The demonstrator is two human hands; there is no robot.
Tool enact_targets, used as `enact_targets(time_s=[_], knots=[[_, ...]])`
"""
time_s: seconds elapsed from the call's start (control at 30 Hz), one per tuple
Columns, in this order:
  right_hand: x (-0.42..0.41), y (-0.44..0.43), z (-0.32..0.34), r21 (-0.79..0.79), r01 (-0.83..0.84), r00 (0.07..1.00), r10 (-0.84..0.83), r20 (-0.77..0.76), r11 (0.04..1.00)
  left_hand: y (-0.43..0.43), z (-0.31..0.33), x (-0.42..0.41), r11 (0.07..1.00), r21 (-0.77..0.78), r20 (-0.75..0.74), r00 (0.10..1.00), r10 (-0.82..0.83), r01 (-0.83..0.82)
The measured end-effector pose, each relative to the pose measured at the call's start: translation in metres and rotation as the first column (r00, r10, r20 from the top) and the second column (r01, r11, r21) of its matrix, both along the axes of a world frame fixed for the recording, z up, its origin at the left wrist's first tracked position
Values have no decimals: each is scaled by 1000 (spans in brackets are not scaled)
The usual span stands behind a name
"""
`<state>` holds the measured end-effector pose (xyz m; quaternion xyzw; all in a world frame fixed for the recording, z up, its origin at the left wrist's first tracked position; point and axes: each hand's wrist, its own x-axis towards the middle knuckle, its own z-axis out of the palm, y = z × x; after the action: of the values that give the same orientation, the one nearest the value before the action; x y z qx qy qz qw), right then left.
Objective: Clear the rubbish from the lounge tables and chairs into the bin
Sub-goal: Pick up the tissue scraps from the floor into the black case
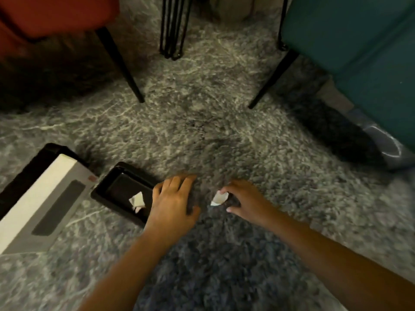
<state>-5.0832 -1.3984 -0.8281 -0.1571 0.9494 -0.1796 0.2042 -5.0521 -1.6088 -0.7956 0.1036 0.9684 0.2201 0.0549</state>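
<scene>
Paper scrap [218, 198], white: pinched in right hand [243, 199] fingers, lower centre. Left hand [174, 199]: fingers spread, empty, beside black tray [105, 189] holding paper bits [137, 201].

Seeing no readable text anywhere. White box [42, 198] beside me showing small reddish sticker [91, 178] at corner, print too blurred to read. Grey panel on box face showing no lettering.

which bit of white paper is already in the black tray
The white scrap beside the left hand lies inside the black tray. The other scrap is pinched by the right hand over the carpet.
</scene>
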Motion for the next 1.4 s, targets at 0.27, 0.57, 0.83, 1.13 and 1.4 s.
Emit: enact_targets(time_s=[0.27,0.57,0.83,1.13,1.4], knots=[[1,-15,-11,-77,91,983,-101,-154,993,21,-21,2,997,31,-7,997,-72,72],[-5,-24,3,-152,-61,963,19,-269,986,17,-25,-8,977,169,42,990,-136,127],[-13,-49,32,-254,-201,939,112,-324,946,-14,-8,-16,963,267,-204,979,20,37],[-9,-82,24,-327,-137,977,73,-201,935,-71,-12,-7,986,56,-121,980,161,-155],[-9,-81,15,-309,-98,988,54,-148,946,-80,-17,-3,972,-94,-60,976,209,-214]])
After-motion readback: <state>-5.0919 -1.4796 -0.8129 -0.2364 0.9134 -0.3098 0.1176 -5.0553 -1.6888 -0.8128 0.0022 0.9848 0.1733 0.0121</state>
